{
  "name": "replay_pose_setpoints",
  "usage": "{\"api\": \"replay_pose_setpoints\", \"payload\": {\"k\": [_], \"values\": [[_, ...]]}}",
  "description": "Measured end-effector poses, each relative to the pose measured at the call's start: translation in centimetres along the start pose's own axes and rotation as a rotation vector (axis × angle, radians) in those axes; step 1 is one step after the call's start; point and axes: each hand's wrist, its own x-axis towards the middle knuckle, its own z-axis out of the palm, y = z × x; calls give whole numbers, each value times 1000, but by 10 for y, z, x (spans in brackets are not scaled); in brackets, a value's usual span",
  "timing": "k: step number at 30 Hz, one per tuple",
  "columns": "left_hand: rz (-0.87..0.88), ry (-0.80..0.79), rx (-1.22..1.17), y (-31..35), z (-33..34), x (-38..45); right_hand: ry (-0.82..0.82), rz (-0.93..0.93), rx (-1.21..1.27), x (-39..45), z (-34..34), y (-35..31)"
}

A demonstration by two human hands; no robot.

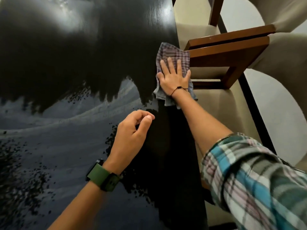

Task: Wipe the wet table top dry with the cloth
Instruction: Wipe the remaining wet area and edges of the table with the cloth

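While flat, right hand (174, 78) presses cloth (172, 55) underneath.

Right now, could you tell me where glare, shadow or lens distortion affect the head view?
Head view: a bright glare patch lies on the table at the upper left; the near left part has a pale sheen, while the strip below the cloth looks dark and matte. The wide lens bends the chairs and the table edge. The right hand and the left hand look sharp.
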Motion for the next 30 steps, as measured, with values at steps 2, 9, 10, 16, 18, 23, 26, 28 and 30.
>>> {"api": "replay_pose_setpoints", "payload": {"k": [2, 9, 10, 16, 18, 23, 26, 28, 30], "values": [[24, 1, 18, 2, -8, -1, 23, -8, 1, -26, 5, 6], [41, 16, -17, 5, -23, -5, 120, 76, -47, -328, 77, 17], [39, 32, -23, 4, -23, -4, 76, 88, -23, -342, 80, 19], [28, 33, -18, 3, -8, -13, 143, 36, 13, -164, 33, 20], [41, 32, -9, 5, -6, -18, 112, 47, 54, -83, 16, 13], [36, 23, 51, 12, -8, -30, 10, -19, 3, -49, 7, 13], [43, -8, 62, 9, -12, -35, 79, -80, -62, -169, 32, 27], [53, -24, 60, 7, -15, -37, 94, -90, -96, -282, 54, 31], [66, -13, 48, 6, -16, -35, 104, -106, -113, -376, 78, 31]]}}
